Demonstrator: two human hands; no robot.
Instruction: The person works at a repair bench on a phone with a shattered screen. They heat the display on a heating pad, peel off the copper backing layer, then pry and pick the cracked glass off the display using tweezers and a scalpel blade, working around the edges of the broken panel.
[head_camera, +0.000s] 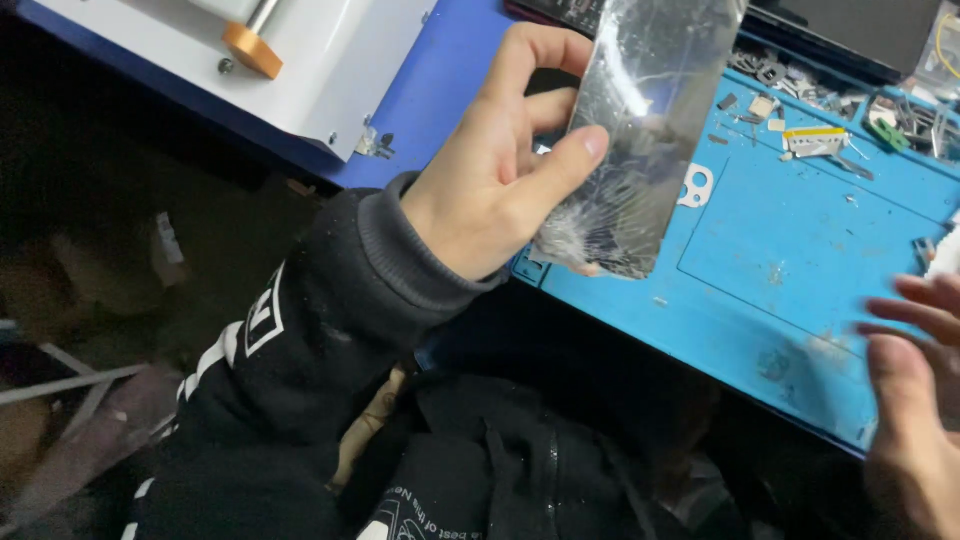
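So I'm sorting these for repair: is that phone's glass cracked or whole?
Cracked. The phone in the left hand shows cracks across its glass, densest at the lower corner.

Open mat in the middle, clutter along the far edge

The blue work mat (800, 250) lies bare between the raised cracked phone screen (640, 130) in the left hand (490, 170) and the blurred right hand (915, 400). Small parts and tools (830, 110) crowd its far edge; a white machine (300, 60) blocks the far left, seemingly close to the mat.
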